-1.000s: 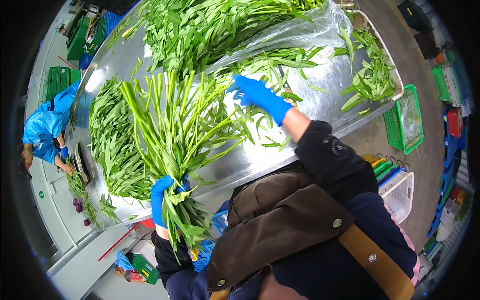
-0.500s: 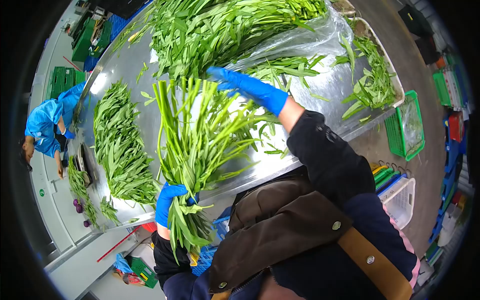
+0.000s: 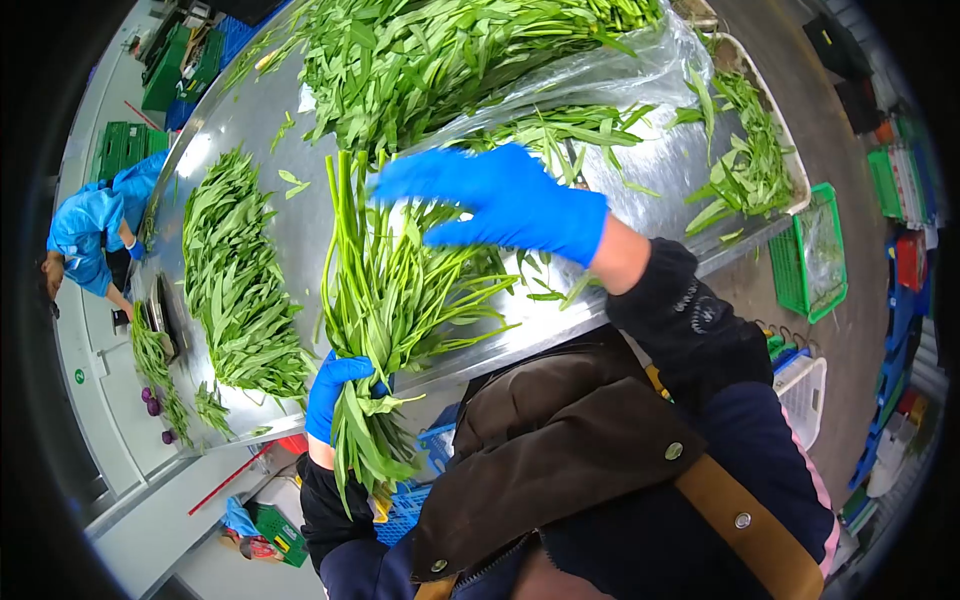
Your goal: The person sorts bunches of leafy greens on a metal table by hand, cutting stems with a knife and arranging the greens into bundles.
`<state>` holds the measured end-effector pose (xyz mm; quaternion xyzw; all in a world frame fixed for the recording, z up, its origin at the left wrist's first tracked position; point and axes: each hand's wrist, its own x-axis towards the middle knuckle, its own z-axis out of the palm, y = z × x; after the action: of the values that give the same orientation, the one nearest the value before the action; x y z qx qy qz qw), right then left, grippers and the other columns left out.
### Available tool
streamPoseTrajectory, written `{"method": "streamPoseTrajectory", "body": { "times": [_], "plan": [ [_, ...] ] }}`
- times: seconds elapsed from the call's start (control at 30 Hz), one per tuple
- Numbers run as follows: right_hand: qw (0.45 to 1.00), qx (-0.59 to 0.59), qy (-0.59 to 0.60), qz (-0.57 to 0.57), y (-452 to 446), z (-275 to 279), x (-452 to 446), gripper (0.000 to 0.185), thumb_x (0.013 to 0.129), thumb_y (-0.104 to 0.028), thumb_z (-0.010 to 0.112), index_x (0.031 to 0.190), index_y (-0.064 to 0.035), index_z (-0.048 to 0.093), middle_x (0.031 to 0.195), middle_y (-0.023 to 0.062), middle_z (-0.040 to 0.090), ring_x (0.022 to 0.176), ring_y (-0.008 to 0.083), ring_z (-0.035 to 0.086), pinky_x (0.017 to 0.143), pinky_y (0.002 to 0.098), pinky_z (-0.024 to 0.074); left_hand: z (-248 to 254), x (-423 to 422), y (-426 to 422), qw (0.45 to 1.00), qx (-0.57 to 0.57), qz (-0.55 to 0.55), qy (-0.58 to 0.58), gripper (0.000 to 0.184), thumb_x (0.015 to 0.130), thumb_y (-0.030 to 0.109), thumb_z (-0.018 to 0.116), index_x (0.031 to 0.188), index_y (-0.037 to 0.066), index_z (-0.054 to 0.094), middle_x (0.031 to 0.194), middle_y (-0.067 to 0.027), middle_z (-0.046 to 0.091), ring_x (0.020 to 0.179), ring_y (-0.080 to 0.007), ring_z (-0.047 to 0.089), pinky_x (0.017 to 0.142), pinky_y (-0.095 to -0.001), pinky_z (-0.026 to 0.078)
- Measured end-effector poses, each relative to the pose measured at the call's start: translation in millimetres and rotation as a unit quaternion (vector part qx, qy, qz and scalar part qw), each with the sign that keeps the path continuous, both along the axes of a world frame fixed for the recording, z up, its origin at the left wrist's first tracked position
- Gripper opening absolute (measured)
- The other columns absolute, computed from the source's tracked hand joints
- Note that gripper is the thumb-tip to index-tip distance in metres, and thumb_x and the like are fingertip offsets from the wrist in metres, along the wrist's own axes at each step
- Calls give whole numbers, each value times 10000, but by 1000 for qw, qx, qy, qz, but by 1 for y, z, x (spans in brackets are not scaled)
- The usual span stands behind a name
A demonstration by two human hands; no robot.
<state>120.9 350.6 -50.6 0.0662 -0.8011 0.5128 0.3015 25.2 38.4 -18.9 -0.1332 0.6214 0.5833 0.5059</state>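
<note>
My left hand (image 3: 338, 392), in a blue glove, is closed round the leafy end of a bunch of water spinach (image 3: 375, 290). The stems fan upward over the steel table, with the leaves hanging below my fist. My right hand (image 3: 510, 205), gloved in blue too, is beside the upper stems with its fingers stretched out and slightly blurred. I cannot tell whether its fingertips touch the stems. Behind the bunch lies a large heap of water spinach (image 3: 400, 70), partly on a clear plastic sheet (image 3: 600, 75). A neat row of greens (image 3: 240, 290) lies to the left.
Loose leaves fill a white tray (image 3: 745, 150) at the table's right edge (image 3: 720, 255). A green crate (image 3: 808, 255) and a white basket (image 3: 802, 400) stand beyond it. Across the table's far left, a co-worker in blue (image 3: 90, 225) leans over greens.
My right hand has come lower and closer across the upper stems, turning its back to the camera. The stems are drawn more together on the left. My left hand keeps its hold.
</note>
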Motion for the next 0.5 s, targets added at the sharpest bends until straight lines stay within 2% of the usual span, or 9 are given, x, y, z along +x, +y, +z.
{"method": "streamPoseTrajectory", "body": {
  "times": [0.07,0.1,0.13,0.2,0.23,0.33,0.4,0.43,0.5],
  "plan": [
    [991,61,-51,108,1,-16,-5,283,778,-170,688,1060,-143,683,1070,59,671,978,140,639,843,269,493,10,9,13,998,-45,46,23,121,697,106,597,760,6,573,659,-130,594,553,-247,592,546,-347,516],
    [974,-119,-132,143,2,-21,-4,240,788,-133,649,1023,-100,686,1079,83,672,929,145,655,797,285,510,5,5,9,999,-27,14,9,118,697,102,595,759,4,574,647,-127,585,540,-242,579,532,-339,502],
    [974,-119,-133,143,11,-30,-7,240,788,-133,649,1023,-100,686,1079,83,672,929,145,655,797,285,510,2,3,6,1000,-9,-15,-6,115,698,98,592,759,3,575,634,-124,575,527,-237,565,519,-331,487],
    [965,-223,129,54,47,-52,-16,171,828,-104,604,967,-53,690,1075,109,675,828,145,668,738,290,524,7,7,7,1000,4,-20,-9,134,702,104,588,782,-3,580,645,-126,570,520,-229,546,502,-318,464],
    [917,-395,47,39,66,-56,0,171,836,-96,594,968,-37,686,1065,112,676,817,143,662,720,287,522,10,9,8,1000,19,-16,-11,140,704,107,587,788,-5,583,648,-125,570,525,-229,545,505,-313,464],
    [905,-401,-96,-108,46,-22,20,204,846,-123,598,1017,-35,664,1031,96,680,764,132,642,647,277,509,6,8,1,998,55,-24,-18,177,713,122,591,833,-8,587,674,-130,583,556,-233,561,524,-312,475],
    [956,-268,-67,103,10,-11,19,314,811,-180,652,1105,-72,631,974,72,685,748,135,638,618,299,497,6,10,-2,999,12,32,11,213,726,143,600,876,-7,584,708,-136,599,578,-238,574,538,-322,488],
    [987,-96,-107,75,-6,1,23,308,798,-186,670,1090,-92,645,948,62,684,743,141,637,633,303,499,3,10,-5,999,7,49,8,235,734,163,606,895,-5,581,728,-141,609,584,-240,582,543,-332,496],
    [965,231,-125,-7,-22,-1,17,242,764,-155,701,1006,-134,694,867,33,680,740,159,637,680,314,499,8,15,4,999,17,46,4,231,737,169,606,888,-4,582,721,-135,605,578,-238,578,539,-326,492]
  ]
}}
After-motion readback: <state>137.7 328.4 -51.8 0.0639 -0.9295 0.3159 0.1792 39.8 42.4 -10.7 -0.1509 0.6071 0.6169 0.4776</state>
